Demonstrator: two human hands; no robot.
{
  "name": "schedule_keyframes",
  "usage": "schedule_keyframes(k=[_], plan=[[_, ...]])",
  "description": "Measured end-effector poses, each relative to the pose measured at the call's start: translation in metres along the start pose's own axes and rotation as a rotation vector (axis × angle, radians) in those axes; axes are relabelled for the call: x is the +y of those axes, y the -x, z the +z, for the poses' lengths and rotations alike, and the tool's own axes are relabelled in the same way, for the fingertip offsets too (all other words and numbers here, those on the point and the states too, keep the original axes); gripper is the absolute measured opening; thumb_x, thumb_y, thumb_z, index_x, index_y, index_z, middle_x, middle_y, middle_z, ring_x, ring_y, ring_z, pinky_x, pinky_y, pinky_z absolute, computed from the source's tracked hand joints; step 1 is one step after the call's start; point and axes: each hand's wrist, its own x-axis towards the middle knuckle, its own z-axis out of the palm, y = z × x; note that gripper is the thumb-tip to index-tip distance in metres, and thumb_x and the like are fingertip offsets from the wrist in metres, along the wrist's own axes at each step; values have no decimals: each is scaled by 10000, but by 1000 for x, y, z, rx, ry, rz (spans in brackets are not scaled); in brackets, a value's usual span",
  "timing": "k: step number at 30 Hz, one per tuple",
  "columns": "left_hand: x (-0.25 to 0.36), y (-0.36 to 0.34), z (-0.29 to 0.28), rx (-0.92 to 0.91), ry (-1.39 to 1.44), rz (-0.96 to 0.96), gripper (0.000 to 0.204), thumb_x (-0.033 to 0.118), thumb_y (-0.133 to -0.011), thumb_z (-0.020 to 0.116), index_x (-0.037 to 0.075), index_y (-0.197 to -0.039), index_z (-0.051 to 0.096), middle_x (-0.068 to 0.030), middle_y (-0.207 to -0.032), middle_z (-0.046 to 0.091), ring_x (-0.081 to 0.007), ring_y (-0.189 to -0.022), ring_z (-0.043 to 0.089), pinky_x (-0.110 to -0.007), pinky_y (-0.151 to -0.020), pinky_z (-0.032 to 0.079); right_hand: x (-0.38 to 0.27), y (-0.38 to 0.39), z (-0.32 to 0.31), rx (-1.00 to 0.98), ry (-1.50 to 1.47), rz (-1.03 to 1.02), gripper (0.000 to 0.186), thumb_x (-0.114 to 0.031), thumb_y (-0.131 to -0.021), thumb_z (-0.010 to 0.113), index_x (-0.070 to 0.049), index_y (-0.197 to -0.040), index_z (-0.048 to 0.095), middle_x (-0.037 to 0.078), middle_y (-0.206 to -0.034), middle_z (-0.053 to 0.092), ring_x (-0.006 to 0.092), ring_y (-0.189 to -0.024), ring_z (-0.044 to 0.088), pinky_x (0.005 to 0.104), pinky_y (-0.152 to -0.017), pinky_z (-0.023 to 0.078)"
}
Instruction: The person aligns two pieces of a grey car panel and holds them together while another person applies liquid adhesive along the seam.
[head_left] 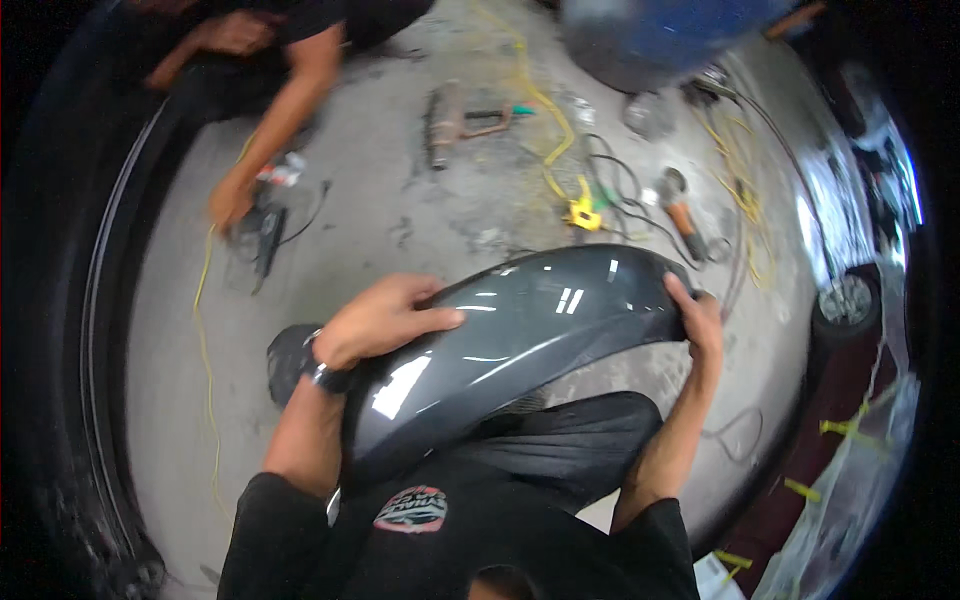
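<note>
A glossy dark grey fender (530, 325), long and curved, lies across in front of my body above my lap. My left hand (388, 318) grips its upper left edge, thumb on the shiny face and fingers hidden behind. At its right end my right hand (697, 315) is closed round the edge, thumb on top. Ceiling lights reflect off the panel's surface. At the upper left, another person's hand (232, 202) reaches down to a dark power tool (264, 240) on the floor.
A yellow cord with a yellow outlet block (583, 212), an orange-handled power tool (683, 220) and a gun-shaped tool (450, 128) lie on the concrete floor. A blue drum (670, 40) stands beyond. Dark car bodywork borders the left; a dark red car (800, 520) with taped plastic borders the right.
</note>
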Motion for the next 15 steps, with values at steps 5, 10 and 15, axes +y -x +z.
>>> schedule_keyframes(k=[5, 10, 15], plan=[[10, 1, -4, -36, 31, -41, 477, 416, -901, 720, -37, -1047, 687, -101, -867, 692, -156, -760, 601, -331, -695, 492, 3, -4, 6, -22, -120, -42, 862, -607, -758, 789, 203, -1008, 637, 179, -868, 669, 214, -780, 630, 348, -712, 504], [9, 0, -4, -99, 42, -70, 414, 358, -921, 720, -29, -1062, 682, -57, -900, 702, -120, -780, 587, -306, -706, 489, 22, -19, 6, -62, -154, -26, 901, -627, -752, 790, 220, -1015, 627, 184, -882, 664, 216, -790, 630, 345, -727, 509], [7, 4, -4, -74, -1, -37, 487, 390, -922, 701, -50, -1125, 666, -124, -942, 712, -173, -834, 617, -336, -759, 501, 10, -11, 6, -25, -99, -43, 843, -623, -765, 786, 189, -944, 645, 157, -832, 644, 200, -747, 603, 340, -686, 496]])
